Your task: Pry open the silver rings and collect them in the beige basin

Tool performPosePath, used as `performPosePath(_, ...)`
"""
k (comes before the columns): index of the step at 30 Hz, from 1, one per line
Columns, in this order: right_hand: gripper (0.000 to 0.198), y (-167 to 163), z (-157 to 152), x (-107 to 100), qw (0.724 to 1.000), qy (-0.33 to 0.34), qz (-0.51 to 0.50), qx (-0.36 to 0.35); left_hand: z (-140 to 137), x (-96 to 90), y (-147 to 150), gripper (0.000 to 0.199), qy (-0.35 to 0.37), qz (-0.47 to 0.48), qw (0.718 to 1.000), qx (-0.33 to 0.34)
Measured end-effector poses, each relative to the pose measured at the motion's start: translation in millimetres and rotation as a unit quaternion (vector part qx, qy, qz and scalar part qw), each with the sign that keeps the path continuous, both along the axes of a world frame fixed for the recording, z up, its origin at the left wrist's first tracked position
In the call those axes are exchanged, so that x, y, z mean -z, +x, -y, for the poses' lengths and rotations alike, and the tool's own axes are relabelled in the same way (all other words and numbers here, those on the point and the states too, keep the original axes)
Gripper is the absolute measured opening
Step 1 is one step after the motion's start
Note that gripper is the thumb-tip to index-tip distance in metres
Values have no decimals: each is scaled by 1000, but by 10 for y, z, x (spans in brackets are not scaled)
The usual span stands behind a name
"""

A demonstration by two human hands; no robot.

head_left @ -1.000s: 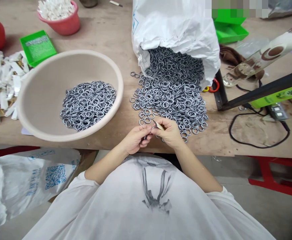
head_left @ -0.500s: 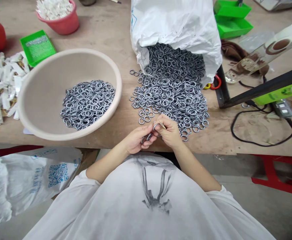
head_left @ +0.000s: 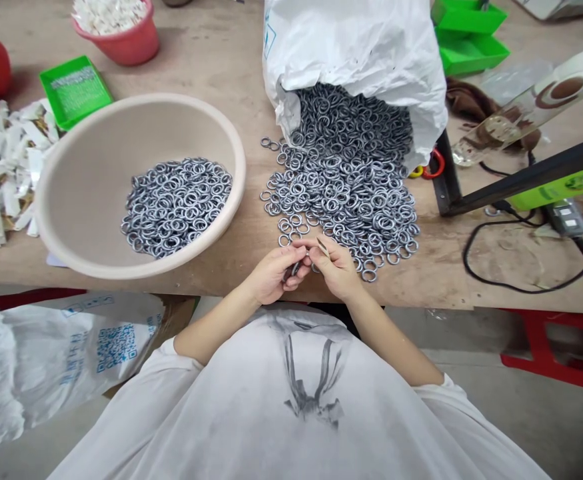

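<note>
My left hand [head_left: 272, 277] is closed around several grey rings [head_left: 292, 271], which show partly between its fingers. Against it, fingertips meeting, is my right hand [head_left: 340, 270], closed on a thin pointed tool [head_left: 323, 249] with a pale body; its exact kind is hard to make out. Just beyond both hands spreads a pile of grey metal rings [head_left: 346, 193], spilling from the mouth of a white sack [head_left: 351, 47]. To the left, a large beige basin [head_left: 81, 180] holds a heap of similar rings. What lies between the fingertips is mostly hidden.
White pieces [head_left: 1, 167] lie heaped at the far left, near a green tray [head_left: 96, 100] and a pink tub [head_left: 128, 47]. On the right are a black metal frame [head_left: 531, 177], a looped black cable [head_left: 471, 270], a clear bottle [head_left: 491, 133] and green trays [head_left: 471, 53].
The ring that showed between my fingertips is now mostly covered by them. The pointed tool in my right hand has tilted more upright. Both hands stay at nearly the same spot.
</note>
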State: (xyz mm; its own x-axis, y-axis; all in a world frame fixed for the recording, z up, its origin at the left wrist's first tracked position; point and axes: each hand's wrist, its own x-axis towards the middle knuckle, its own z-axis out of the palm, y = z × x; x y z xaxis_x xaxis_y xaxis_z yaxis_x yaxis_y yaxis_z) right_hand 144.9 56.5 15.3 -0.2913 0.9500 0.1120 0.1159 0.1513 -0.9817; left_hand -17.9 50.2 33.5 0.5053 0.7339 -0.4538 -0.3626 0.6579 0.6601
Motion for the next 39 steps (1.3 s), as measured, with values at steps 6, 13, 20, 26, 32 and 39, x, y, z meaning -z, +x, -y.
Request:
performPosePath(6,47,-10,-25,-17,1000,16,5,3,14,67,32,34,6,-26,999,28)
performPosePath(13,49,28,-18,-26,998,47,48,21,36,83,17,48,19,5,1000,15)
performPosePath(20,52,16,162,-54,949,199,232,81,53,7,-4,50,-2,32,999,-22)
performPosePath(26,55,-7,178,-60,951,188,237,60,72,8,16,50,-6,43,999,-26)
performPosePath(32,57,86,-37,57,959,61,245,131,147,-49,-49,47,24,88,994,57)
performPosePath(39,28,-119,-282,3,866,61,492,65,140,134,-342,24,26,-16,997,-68)
